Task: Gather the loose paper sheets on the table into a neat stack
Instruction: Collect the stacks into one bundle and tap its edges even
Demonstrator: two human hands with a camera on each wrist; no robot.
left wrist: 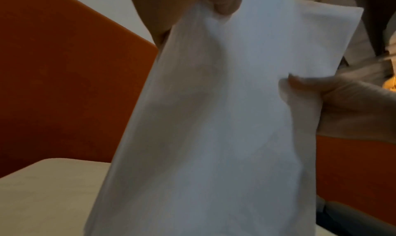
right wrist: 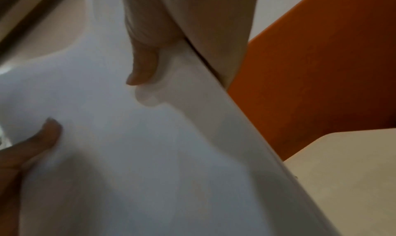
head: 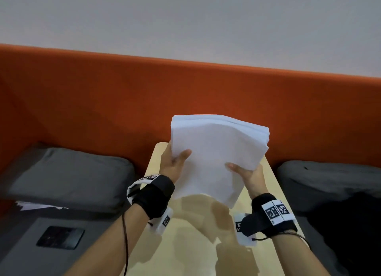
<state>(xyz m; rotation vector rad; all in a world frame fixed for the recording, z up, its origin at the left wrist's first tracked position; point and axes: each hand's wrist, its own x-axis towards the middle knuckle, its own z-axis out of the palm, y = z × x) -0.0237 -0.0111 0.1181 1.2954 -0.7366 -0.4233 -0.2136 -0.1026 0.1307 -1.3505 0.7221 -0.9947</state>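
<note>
- a few white scraps (head: 41, 205) lie far left on the grey seat, beside a dark phone (head: 60, 237); if they belong to the job they are easy to miss, since they sit off the table.
- the left hand (head: 175, 164) grips the paper stack (head: 214, 158) by its left edge, thumb (left wrist: 227, 4) pressed on the top sheet and the other fingers hidden underneath.
- the stack hangs in the air above the pale table (head: 185, 244), tilted up toward the orange backrest (head: 123, 94); no loose sheets show on the tabletop.
- its far edges are fanned, not flush, so setting it down like this would leave a ragged pile; it likely needs tapping square first.
- the paper bows between the two grips, and a slack thumb could let inner sheets slip out and scatter.
- the right hand (head: 247, 176) holds the right edge, thumb (right wrist: 143, 65) on top, fingers curled under and out of sight.
- both grips are narrow pinches near the lower half, so the upper half stands unsupported.
</note>
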